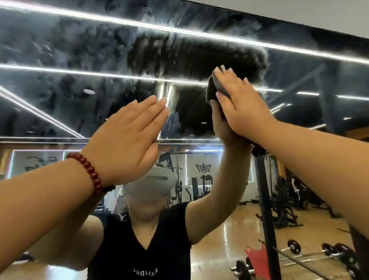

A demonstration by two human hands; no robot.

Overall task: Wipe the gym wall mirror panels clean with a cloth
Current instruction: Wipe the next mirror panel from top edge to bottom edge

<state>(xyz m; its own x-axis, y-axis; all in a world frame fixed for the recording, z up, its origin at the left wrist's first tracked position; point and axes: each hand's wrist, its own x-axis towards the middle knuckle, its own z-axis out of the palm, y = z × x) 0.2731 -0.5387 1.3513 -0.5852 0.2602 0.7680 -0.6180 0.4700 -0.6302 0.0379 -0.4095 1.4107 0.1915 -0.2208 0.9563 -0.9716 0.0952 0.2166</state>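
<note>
Mid-wipe, upper mirror panel [77, 50]. R hand [240, 102] flat, fingers straight, pressing dark cloth [212, 90] on glass. L hand [128, 137] flat on mirror, bracing. Haze left of cleared patch, so next I'd guess sweep left w/ steady pressure.

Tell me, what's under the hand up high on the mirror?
A dark cloth peeks out beside the flat right hand, pressed on the mirror. Most of the cloth is covered by that hand.
</note>
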